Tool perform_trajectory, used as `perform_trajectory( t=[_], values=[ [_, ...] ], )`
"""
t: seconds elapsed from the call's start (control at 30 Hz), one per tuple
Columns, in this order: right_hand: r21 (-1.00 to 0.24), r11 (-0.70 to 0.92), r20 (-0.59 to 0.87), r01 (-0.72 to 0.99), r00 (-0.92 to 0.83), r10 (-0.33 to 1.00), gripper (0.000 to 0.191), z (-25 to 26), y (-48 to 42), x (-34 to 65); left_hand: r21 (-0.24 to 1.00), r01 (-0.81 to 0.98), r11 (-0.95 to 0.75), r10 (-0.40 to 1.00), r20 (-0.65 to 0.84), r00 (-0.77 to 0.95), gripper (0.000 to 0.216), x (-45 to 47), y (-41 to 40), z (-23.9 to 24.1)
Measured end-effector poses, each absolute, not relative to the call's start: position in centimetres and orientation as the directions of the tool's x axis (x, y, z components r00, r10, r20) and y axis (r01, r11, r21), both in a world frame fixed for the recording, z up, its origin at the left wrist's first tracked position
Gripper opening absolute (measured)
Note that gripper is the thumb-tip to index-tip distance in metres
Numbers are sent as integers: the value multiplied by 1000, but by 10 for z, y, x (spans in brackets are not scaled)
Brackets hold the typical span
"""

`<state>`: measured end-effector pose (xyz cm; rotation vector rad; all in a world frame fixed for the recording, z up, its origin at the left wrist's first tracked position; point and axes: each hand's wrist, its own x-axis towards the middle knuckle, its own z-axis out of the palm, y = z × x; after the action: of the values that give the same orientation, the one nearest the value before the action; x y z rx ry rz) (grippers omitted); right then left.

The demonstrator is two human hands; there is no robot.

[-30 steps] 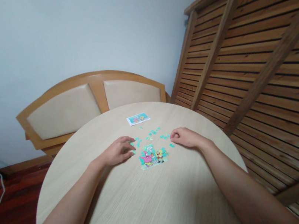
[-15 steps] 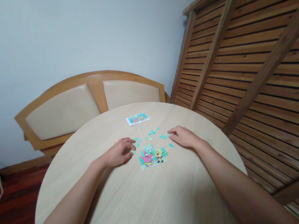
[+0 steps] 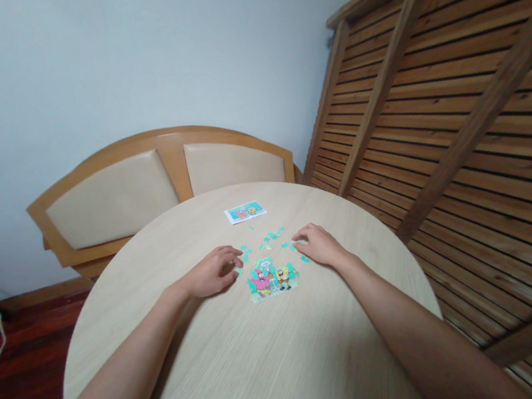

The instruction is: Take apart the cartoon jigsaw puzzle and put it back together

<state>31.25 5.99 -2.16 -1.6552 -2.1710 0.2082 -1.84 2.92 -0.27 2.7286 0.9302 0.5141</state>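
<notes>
A partly joined jigsaw puzzle lies flat on the round table, showing a pink, a pale green and a yellow cartoon figure. Loose turquoise puzzle pieces are scattered just beyond it. My left hand rests left of the puzzle, fingers loosely bent and apart, with a few pieces close to its fingertips. On the other side, my right hand reaches over pieces to the right, thumb and forefinger apart. Its fingertips are at or just above a turquoise piece; whether they touch it I cannot tell.
A picture card of the cartoon figures lies toward the table's far side. Behind the round table stands a padded headboard against the wall. A slatted wooden frame leans along the right.
My right hand has shifted slightly left, over the pieces at the right of the scattered group. My left hand has stayed nearly still.
</notes>
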Motion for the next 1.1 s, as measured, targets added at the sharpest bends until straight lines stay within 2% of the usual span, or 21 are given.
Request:
perform_trajectory(
  t=[0.27, 0.5, 0.63, 0.83, 1.0, 1.1],
  values=[
    [-377, 319, 267, 870, -227, 937, 26, -21, 54, 300, 297, 559, -774, 629, 269, 729, 16, -18, 30, -4],
    [-321, 518, 303, 793, -432, 850, 37, -22, 41, 271, 295, 563, -772, 632, 269, 727, 17, -19, 33, -10],
    [-294, 551, 315, 781, -465, 828, 30, -20, 37, 265, 310, 551, -775, 628, 290, 722, 17, -17, 29, -6],
    [-320, 510, 338, 798, -406, 849, 12, -14, 40, 274, 320, 533, -783, 616, 282, 736, 43, -10, 23, -3],
    [-385, 474, 306, 792, -375, 875, 25, -21, 44, 278, 305, 546, -780, 622, 284, 729, 54, -6, 24, -12],
    [-411, 461, 282, 786, -371, 885, 23, -24, 45, 278, 304, 558, -772, 633, 302, 712, 57, -4, 24, -14]
  ],
)
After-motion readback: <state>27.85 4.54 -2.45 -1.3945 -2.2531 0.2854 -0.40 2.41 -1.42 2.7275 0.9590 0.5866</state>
